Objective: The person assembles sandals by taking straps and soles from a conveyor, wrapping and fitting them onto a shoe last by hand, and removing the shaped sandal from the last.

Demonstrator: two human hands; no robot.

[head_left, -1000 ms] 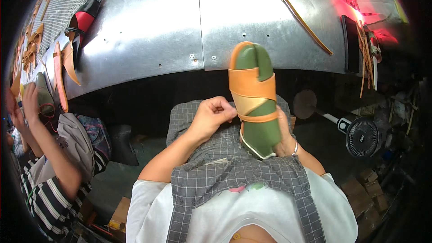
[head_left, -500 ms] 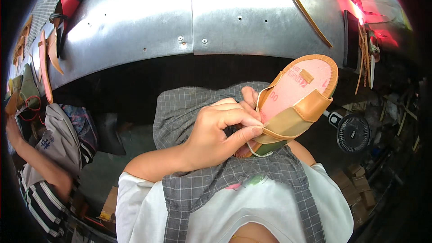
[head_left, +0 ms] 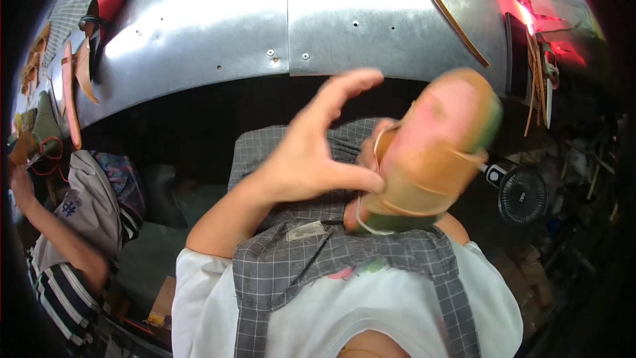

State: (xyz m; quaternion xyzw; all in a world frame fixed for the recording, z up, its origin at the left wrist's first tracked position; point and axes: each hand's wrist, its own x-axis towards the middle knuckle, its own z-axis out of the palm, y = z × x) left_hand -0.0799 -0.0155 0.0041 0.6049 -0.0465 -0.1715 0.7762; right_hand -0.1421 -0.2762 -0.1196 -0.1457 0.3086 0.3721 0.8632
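Observation:
A half-made shoe (head_left: 430, 172) is tilted over my lap, its pink insole side facing up, with tan and olive leather bands across it. Part of a green shoe last (head_left: 493, 122) shows at its edge, and a thin pale cord (head_left: 358, 215) loops along its left side. My right hand (head_left: 376, 144) grips the shoe from behind; only some fingers show past its left edge, the rest is hidden. Just left of the shoe, my left hand (head_left: 311, 149) is open, thumb and fingers spread apart, the thumb tip close to the leather. Motion blurs the shoe.
A metal workbench (head_left: 199, 26) spans the far side, with a brown strap (head_left: 450, 16) on it. Shoe parts (head_left: 71, 93) lie at its left end. A small black fan (head_left: 522, 195) stands at right. A co-worker's arm (head_left: 63, 238) works at far left.
My left hand has let go of the band's edge, where it was pinching, and opened, moving up and left. The shoe has rolled in my right hand, showing more of the green side.

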